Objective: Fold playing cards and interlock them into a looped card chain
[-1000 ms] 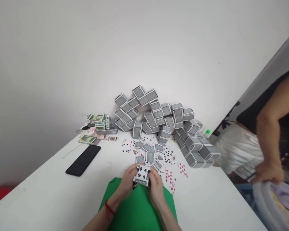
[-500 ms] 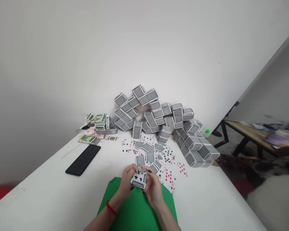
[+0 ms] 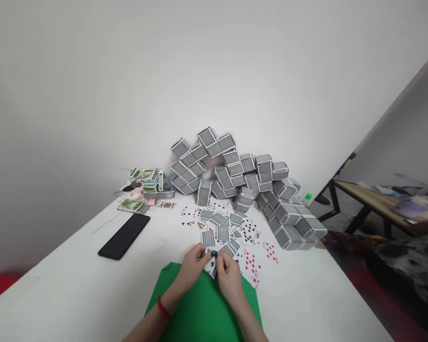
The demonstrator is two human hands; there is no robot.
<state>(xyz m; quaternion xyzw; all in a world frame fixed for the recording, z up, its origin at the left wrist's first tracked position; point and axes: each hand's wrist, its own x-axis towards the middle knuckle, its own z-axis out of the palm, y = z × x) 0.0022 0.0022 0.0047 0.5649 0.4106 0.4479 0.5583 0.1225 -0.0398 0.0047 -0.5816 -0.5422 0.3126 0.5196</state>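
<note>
Over the green sheet (image 3: 207,316), my left hand (image 3: 191,267) and my right hand (image 3: 231,280) meet with their fingertips pinched on a folded playing card (image 3: 210,269). Black club marks show on its face, and fingers cover much of it. Whether it is one card or more than one, I cannot tell. Just beyond my hands lie loose grey-backed cards (image 3: 222,232), some overlapping. Red diamond cards (image 3: 250,260) are face up to the right of my right hand, with black spade cards (image 3: 248,231) behind them.
Grey boxes folded from cards (image 3: 228,178) are stacked in a long zigzag against the wall. Green card packs (image 3: 149,175) sit in a heap at the back left. A black phone (image 3: 124,236) lies on the white table (image 3: 74,285). Another desk (image 3: 371,199) stands at the right.
My fingers have shifted round the folded card and come closer together. It has turned, and less of its face and patterned edge shows. The view has shifted slightly.
</note>
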